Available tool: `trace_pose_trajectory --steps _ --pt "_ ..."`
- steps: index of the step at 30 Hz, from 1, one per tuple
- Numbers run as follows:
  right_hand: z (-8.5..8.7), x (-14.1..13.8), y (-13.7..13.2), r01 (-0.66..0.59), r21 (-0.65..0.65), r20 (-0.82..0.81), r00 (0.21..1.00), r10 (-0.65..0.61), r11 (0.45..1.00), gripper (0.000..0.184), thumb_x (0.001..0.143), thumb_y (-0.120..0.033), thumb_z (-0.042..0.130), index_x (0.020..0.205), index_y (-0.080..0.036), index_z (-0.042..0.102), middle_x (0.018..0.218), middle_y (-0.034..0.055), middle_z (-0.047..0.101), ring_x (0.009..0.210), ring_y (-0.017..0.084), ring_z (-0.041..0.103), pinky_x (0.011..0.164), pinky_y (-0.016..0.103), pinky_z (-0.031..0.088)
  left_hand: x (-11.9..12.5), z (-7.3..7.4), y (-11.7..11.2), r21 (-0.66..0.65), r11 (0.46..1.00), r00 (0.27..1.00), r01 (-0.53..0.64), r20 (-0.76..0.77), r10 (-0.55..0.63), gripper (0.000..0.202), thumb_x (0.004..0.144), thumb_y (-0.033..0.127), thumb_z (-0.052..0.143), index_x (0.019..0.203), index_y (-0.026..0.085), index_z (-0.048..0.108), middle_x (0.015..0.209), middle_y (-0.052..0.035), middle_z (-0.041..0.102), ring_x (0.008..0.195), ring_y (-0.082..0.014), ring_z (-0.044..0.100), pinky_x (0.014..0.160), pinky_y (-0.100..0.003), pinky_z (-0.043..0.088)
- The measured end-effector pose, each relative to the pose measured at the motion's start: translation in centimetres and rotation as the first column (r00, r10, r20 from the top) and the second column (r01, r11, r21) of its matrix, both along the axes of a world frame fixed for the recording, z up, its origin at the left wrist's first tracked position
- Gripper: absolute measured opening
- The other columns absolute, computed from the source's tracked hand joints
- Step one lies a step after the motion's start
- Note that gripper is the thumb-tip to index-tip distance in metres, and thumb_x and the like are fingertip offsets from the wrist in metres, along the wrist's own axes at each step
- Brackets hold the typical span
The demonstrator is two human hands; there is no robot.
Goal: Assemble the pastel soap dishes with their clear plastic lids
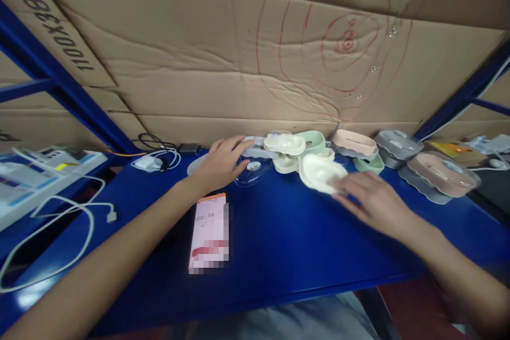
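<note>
My right hand (372,202) pinches the near right edge of a cream soap dish (322,171), which is slightly blurred. To the left, my left hand (223,162) reaches over the table with its fingers apart, beside a clear lid (253,171) bearing a small sticker. A pale rounded piece (195,166) is partly hidden behind that hand. Just past its fingertips lies a grey tray (258,147). Another cream dish (283,143) rests between the grey tray and a green soap box (311,142).
Right of my hands stand a peach box (354,142), a grey lidded box (398,146) and a pink lidded box (442,172). A phone (207,234) lies on the blue table (287,244). White cables (90,212) trail on the left; cardboard (179,53) walls the back.
</note>
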State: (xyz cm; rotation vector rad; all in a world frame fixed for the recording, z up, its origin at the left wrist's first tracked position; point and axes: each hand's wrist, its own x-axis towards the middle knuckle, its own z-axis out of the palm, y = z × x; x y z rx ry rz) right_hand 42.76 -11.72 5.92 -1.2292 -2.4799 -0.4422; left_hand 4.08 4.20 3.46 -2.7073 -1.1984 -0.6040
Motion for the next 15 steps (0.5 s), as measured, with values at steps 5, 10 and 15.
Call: trace_pose_trajectory --steps 5,10,15 --pt "2.0 1.0 9.1 0.107 0.136 0.052 0.992 -0.115 0.985 0.027 0.108 -0.034 0.053 0.118 -0.02 0.073 0.115 0.0137 0.077 0.106 0.033 0.071 0.087 0.045 0.048 -5.2 -2.3 -2.2 -0.058 0.972 0.974 -0.226 -0.024 0.225 0.054 0.102 0.048 0.056 0.153 0.03 0.051 0.158 -0.0163 0.053 0.14 -0.04 0.057 0.114 -0.063 0.046" --pt "1.1 -1.2 13.3 0.181 0.197 0.032 0.981 -0.191 0.963 0.03 0.108 -0.029 0.05 0.124 -0.015 0.071 0.122 0.0179 0.074 0.115 0.037 0.066 0.093 0.048 0.044 -7.7 -3.9 -2.0 -0.153 0.924 0.937 -0.349 -0.082 0.34 0.057 0.099 0.05 0.059 0.149 0.025 0.055 0.158 -0.0181 0.053 0.143 -0.0397 0.054 0.113 -0.061 0.049" --pt "-0.4 -2.9 9.8 0.115 0.22 -0.053 0.993 -0.106 0.969 0.035 0.109 -0.034 0.05 0.138 -0.019 0.063 0.132 0.0168 0.07 0.119 0.035 0.064 0.096 0.048 0.043 -8.3 -3.7 -1.4 -0.152 0.917 0.929 -0.368 -0.1 0.356 0.053 0.096 0.045 0.061 0.145 0.024 0.061 0.154 -0.016 0.058 0.139 -0.0387 0.058 0.111 -0.056 0.052"
